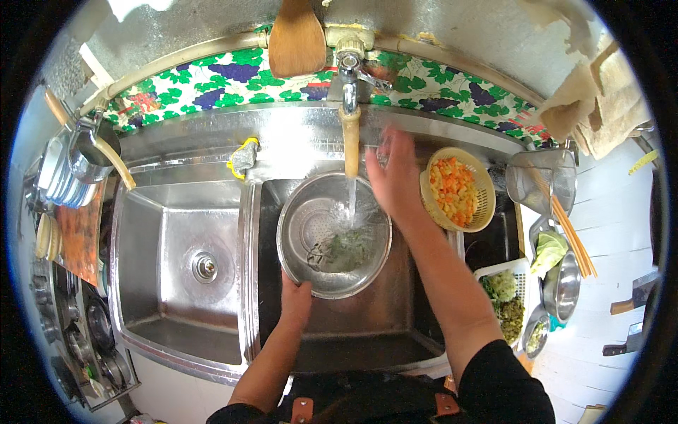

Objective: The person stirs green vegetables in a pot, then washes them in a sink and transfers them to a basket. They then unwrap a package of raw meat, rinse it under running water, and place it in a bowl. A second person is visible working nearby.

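Observation:
My left hand (pixel 295 302) grips the near rim of a round steel bowl (pixel 335 286) held over the right sink basin. Water runs from the tan hose end (pixel 350 143) of the chrome faucet (pixel 348 79) into the bowl. Dark green leafy bits (pixel 347 249) lie in the bowl's water. My right hand (pixel 394 169), blurred, is raised just right of the hose, fingers apart, holding nothing. Beside it, a yellow plastic colander (pixel 487 212) holds diced orange and pale yellow vegetables.
The left basin (pixel 198 222) has a drain. A yellow-edged sponge (pixel 244 158) lies on the back ledge. At right are a wire strainer (pixel 540 180), chopsticks (pixel 574 233), a white basket of chopped greens (pixel 522 270) and steel bowls (pixel 562 291). A wooden spatula (pixel 296 47) hangs behind.

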The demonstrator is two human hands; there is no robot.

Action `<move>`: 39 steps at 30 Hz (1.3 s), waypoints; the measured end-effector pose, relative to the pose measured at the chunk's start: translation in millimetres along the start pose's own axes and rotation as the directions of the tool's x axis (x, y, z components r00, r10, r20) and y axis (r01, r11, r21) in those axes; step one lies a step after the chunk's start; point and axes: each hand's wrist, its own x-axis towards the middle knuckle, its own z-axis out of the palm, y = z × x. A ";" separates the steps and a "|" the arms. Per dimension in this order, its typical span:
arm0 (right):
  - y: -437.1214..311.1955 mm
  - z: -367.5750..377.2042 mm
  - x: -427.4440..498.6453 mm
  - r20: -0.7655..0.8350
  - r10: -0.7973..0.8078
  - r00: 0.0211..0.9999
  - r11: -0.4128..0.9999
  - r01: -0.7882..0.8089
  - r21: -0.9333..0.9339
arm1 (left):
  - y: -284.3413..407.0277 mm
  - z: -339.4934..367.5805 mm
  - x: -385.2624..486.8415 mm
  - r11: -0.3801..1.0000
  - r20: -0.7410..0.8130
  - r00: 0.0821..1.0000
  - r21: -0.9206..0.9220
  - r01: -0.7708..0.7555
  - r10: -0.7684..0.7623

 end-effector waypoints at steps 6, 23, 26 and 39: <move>-95.2 -69.4 81.6 0.169 -0.280 0.945 0.842 0.326 -0.430 | -6.9 -1.4 -14.1 0.996 0.028 0.999 -0.093 -0.012 0.015; -28.3 -44.2 -97.0 0.757 -0.422 0.499 0.889 0.390 0.239 | 48.2 20.0 -103.9 0.989 0.113 0.984 0.045 -0.141 0.135; -14.5 -39.2 -130.4 0.704 -0.456 0.545 0.872 0.432 0.230 | 80.6 38.2 -126.9 0.999 0.118 0.993 0.026 -0.023 0.020; -23.7 -149.8 -104.8 0.676 -0.546 0.495 0.763 0.627 0.158 | 119.5 116.3 -184.3 0.942 0.283 0.927 0.153 -0.298 0.247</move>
